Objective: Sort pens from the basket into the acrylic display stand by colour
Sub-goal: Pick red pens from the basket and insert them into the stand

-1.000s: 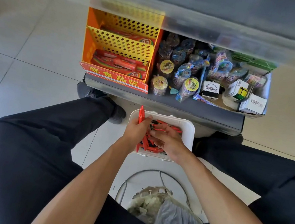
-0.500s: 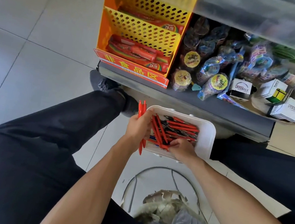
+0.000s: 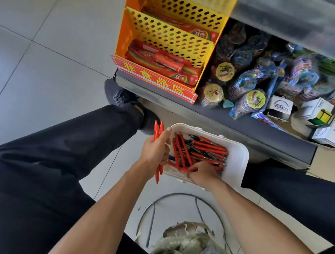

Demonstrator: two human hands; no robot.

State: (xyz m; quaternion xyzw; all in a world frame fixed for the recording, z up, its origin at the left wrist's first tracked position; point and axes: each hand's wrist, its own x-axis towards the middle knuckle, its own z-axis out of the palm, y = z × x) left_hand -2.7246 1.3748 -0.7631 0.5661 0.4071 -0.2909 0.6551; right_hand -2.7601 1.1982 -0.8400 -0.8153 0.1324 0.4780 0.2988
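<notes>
A white plastic basket [image 3: 238, 158] sits on the floor between my legs, filled with several red pens [image 3: 208, 148] and some dark ones. My left hand [image 3: 154, 149] grips a small bunch of red pens [image 3: 157, 128] upright at the basket's left edge; their tips stick out above and below my fist. My right hand [image 3: 203, 172] reaches into the basket's near side and pinches a red pen [image 3: 178, 168] lying there. No acrylic display stand is in view.
A low shelf [image 3: 217, 118] runs ahead, carrying an orange and yellow perforated rack [image 3: 168, 38] of red packets, bagged toys [image 3: 247, 88] and white boxes [image 3: 333, 133]. My black shoe [image 3: 123, 99] stands by the shelf. A wire bin with a plastic bag [image 3: 194, 251] lies below my arms.
The view has shifted, so the shelf and basket sit further right. My right hand has drawn back from the middle of the basket to its near edge. My left hand keeps its bunch of red pens.
</notes>
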